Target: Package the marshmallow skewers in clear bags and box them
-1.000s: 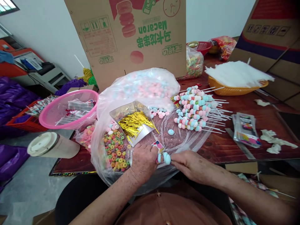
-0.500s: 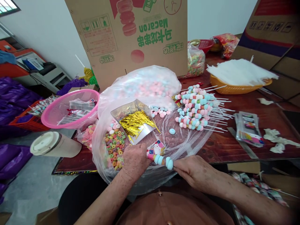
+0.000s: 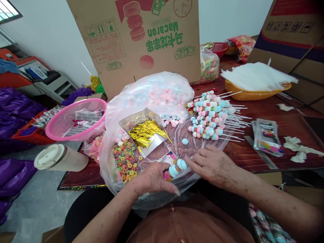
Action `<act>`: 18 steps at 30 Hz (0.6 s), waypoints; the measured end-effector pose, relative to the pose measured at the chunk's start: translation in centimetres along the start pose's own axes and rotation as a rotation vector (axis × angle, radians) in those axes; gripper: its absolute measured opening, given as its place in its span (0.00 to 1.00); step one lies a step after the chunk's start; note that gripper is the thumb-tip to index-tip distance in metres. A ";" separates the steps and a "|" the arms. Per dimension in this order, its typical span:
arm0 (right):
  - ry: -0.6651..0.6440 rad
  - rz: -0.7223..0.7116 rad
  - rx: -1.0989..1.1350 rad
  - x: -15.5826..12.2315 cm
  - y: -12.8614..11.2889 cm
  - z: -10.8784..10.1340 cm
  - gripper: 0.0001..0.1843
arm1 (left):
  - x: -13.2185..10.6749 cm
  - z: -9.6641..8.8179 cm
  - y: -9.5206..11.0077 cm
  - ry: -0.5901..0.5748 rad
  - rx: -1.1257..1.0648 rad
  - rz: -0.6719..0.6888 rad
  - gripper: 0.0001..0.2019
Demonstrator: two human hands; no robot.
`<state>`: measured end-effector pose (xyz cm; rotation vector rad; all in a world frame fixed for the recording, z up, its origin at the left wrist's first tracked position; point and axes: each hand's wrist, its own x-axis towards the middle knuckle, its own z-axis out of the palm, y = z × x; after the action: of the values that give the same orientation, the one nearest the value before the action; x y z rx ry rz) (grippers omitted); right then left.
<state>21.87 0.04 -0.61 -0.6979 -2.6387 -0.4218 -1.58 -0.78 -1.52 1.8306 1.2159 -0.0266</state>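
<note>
I take this for a small sweet-packing workshop: the dark red table [image 3: 286, 130] serves as a bench, crowded with loose candy rings [image 3: 125, 158], a heap of skewered sweets [image 3: 209, 114], a yellow basket [image 3: 255, 96] piled with white sticks [image 3: 255, 77], gold foil strips [image 3: 149, 133] and a stack of printed plastic sleeves [image 3: 267, 138]. A tall carton [image 3: 136, 72] marked "Macaron", its print upside down, stands behind, with another carton [image 3: 280, 44] over to the right. On the left I see a pink mesh basket [image 3: 54, 131] holding packets [image 3: 87, 115], shiny purple bags [image 3: 17, 104] heaped above a grey floor [image 3: 27, 206], and orange-and-grey equipment [image 3: 15, 74] near a plain white wall [image 3: 227, 20].
</note>
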 end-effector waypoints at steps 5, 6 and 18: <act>0.001 0.006 0.031 -0.1 0.5 -0.1 0.14 | -0.2 -0.1 0.4 -0.178 -0.322 -0.064 0.26; -0.002 0.002 0.047 -0.2 0.4 0.0 0.13 | -0.1 0.0 0.4 -0.205 -0.396 -0.081 0.27; -0.369 0.217 0.464 -0.7 -3.0 2.6 0.08 | 1.5 1.3 1.0 0.011 0.181 0.022 0.37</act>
<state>20.13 -1.71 -3.75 -0.9572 -2.7902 0.4088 0.52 -0.67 -2.33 2.0020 1.2346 -0.1177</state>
